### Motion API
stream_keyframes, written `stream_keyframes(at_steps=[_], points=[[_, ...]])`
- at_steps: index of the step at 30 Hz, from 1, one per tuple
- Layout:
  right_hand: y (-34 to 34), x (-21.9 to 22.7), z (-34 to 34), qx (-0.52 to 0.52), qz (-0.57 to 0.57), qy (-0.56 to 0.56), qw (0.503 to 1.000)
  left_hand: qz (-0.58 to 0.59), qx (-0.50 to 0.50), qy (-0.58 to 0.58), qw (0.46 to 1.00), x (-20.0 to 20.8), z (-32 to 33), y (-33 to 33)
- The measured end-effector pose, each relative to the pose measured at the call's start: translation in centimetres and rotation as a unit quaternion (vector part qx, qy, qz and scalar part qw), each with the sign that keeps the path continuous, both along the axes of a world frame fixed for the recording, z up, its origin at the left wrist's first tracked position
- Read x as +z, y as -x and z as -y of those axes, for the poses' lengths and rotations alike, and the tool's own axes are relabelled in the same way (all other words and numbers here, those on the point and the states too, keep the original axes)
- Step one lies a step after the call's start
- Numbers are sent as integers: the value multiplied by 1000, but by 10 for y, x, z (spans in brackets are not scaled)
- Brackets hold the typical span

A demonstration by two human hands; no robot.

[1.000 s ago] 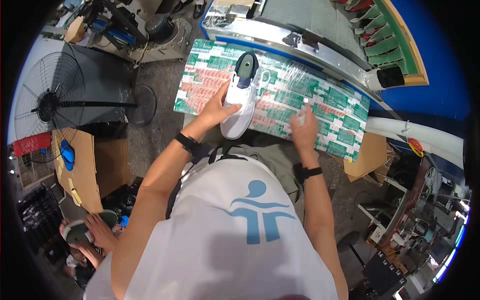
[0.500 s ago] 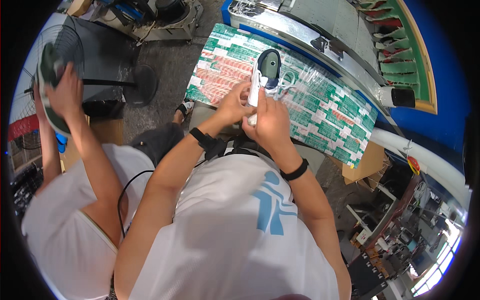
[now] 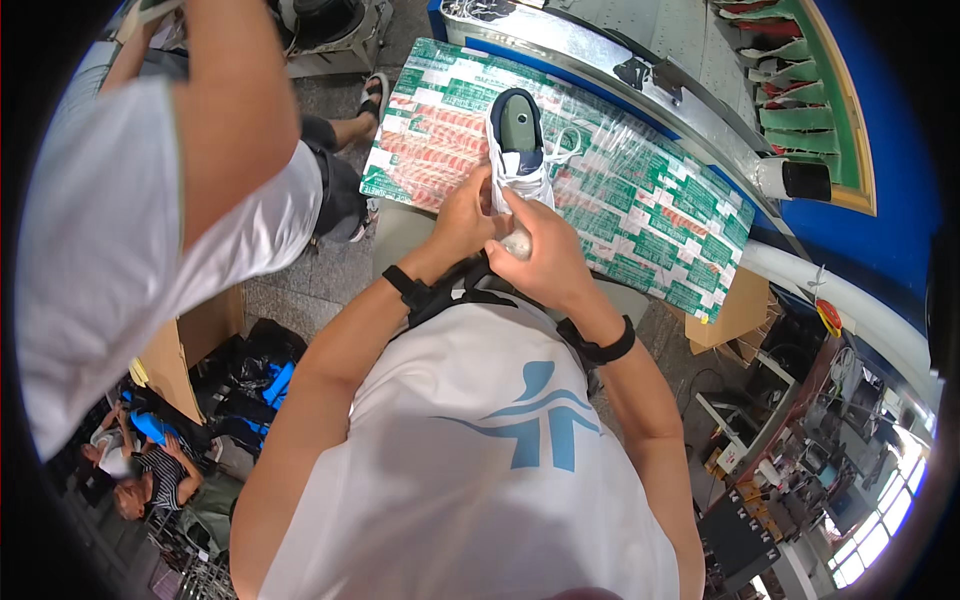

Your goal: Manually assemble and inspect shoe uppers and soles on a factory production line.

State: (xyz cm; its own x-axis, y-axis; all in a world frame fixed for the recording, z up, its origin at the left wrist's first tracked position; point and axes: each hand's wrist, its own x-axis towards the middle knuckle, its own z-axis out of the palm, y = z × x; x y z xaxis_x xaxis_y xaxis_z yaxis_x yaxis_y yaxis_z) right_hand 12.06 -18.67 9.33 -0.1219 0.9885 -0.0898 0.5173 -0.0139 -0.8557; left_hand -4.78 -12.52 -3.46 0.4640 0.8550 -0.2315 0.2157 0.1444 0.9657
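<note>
A white sneaker (image 3: 522,178) with a navy collar, a green insole and loose white laces lies toe toward me at the near edge of the table. My left hand (image 3: 464,218) is closed on the left side of its front part, fingers curled. From the right, my right hand (image 3: 545,252) grips the forefoot, its index finger lying along the lace area. Between the hands shows the pale greyish toe. The undersides of both hands' grips are hidden.
Under the shoe is a table (image 3: 640,215) covered in green, white and red printed film. Behind it runs a metal-edged machine (image 3: 600,75); a rack of green pieces (image 3: 800,130) hangs at far right. A co-worker in a white shirt (image 3: 110,240) stands close on my left.
The sneaker and my hands have shifted slightly left and nearer. My right index finger lies lower on the shoe. The co-worker on the left has moved forward, arms now reaching toward the upper left.
</note>
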Motion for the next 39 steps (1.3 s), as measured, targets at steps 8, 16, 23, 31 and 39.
stream_keyframes(at_steps=[8, 16, 23, 31, 39], points=[[-77, 6, 12, -49, -344, 186, 919, 139, -13, 169, 976, -8, -19, 9], [-26, 0, 11, -4, -76, 14, 997, 131, -45, 79, 987, -4, -21, -27], [-66, 4, 40, -54, -229, 154, 960, 58, -7, 130, 990, 3, -11, -30], [-50, 13, 49, -21, -312, 121, 942, 97, -27, -41, 994, -12, -2, -38], [-110, 5, 85, 24, -202, 171, 964, 14, 36, -50, 998, -5, -47, -28]])
